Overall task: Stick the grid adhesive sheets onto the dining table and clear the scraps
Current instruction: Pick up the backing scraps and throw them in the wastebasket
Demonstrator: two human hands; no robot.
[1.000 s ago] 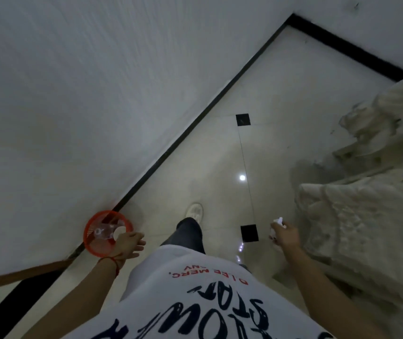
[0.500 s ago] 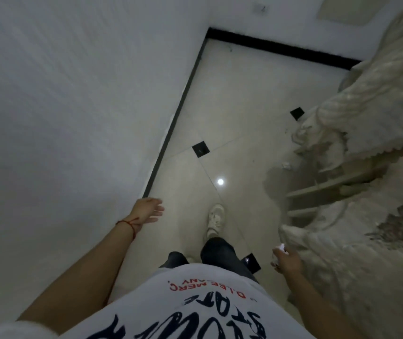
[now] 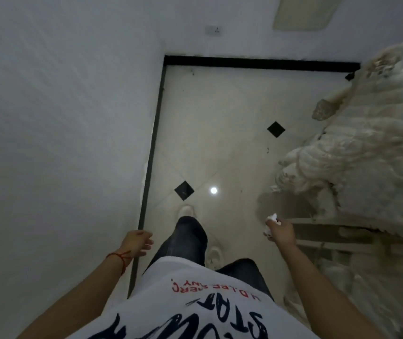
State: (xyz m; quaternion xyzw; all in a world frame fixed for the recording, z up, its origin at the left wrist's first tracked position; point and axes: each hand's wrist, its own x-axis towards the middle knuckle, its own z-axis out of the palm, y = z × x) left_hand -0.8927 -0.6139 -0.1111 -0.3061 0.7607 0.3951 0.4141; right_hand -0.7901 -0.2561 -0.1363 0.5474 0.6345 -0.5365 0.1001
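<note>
I am walking along a narrow strip of pale tiled floor (image 3: 224, 113), looking down at my legs. My right hand (image 3: 281, 231) is closed around a crumpled white scrap (image 3: 271, 219) that sticks out above and below the fist. My left hand (image 3: 138, 242), with a red thread at the wrist, swings beside my hip with its fingers loosely apart and nothing in it. No dining table or grid sheet is in view.
A white wall (image 3: 61, 143) with a black skirting line (image 3: 150, 167) runs along my left. A bulky piece draped in cream fabric (image 3: 357, 152) with a wooden ledge fills the right. The corridor ends at a far wall with a black skirting (image 3: 256, 63).
I have walked forward and turned; the red bin at my left a second ago has dropped out of view. My left hand has swung back to my hip. My right hand keeps the scrap.
</note>
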